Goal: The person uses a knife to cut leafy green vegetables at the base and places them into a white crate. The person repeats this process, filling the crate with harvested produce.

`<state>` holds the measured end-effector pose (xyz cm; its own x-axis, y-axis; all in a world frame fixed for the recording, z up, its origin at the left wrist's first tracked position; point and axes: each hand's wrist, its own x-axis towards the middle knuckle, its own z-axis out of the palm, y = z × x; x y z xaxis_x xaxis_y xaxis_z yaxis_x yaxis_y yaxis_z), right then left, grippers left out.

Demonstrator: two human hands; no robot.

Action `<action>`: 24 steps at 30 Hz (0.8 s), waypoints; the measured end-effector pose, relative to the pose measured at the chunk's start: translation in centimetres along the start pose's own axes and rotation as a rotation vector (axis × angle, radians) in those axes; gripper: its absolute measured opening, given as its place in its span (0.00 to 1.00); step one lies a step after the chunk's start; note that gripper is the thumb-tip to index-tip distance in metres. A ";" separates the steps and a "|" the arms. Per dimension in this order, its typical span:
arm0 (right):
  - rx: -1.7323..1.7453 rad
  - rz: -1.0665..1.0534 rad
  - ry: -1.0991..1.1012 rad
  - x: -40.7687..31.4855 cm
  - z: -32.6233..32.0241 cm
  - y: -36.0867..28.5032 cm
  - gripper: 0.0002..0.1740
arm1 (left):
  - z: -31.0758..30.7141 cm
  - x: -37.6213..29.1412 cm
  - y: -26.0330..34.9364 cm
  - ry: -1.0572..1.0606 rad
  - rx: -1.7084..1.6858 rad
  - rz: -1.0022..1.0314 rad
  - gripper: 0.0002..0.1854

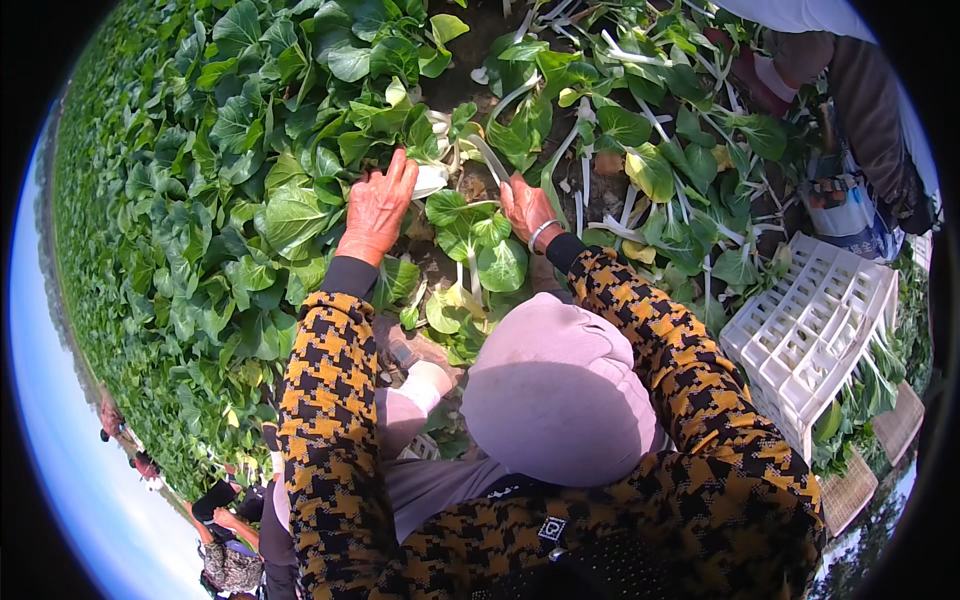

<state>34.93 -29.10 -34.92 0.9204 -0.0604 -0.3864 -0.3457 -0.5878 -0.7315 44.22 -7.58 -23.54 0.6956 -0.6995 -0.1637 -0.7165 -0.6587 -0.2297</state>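
Observation:
My left hand (381, 204) grips a leafy green plant (375, 131) of the pak choi kind, fingers over its leaves near the base; the fingertips and thumb are partly hidden. Beside those fingers shows a pale, thick leaf stalk (430, 181). In my right hand (527, 206) is a knife, its blade (491, 159) angled up and left towards the plant's base; the fist covers its handle. A metal bracelet (543, 235) circles that wrist. Between my forearms, a smaller leafy plant (480, 244) stands close to the soil.
Dense standing greens (187, 195) fill the left. Loose white-stalked greens (675, 172) lie on the right. A white plastic crate (810, 300) sits by my right elbow, greens beneath it. Another person's sleeve (862, 112) is at upper right; more people (232, 555) are at lower left.

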 end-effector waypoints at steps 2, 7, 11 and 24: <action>-0.068 -0.024 0.014 1.3 0.1 -1.0 0.16 | -0.3 0.5 -0.2 0.009 -0.024 0.010 0.28; -0.046 0.034 -0.016 3.1 2.3 -1.7 0.16 | -0.6 1.8 -0.5 0.041 -0.026 0.033 0.31; -0.156 -0.157 0.004 5.0 4.8 -0.2 0.11 | -0.1 3.3 -1.1 -0.015 -0.082 -0.078 0.45; -0.065 -0.017 0.076 3.3 5.2 -2.3 0.13 | 1.8 3.9 -1.8 -0.068 0.147 -0.056 0.34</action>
<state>37.82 -23.75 -37.48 0.9381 -0.1099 -0.3283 -0.3194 -0.6405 -0.6984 48.27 -8.64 -25.45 0.7399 -0.6392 -0.2096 -0.6643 -0.6453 -0.3772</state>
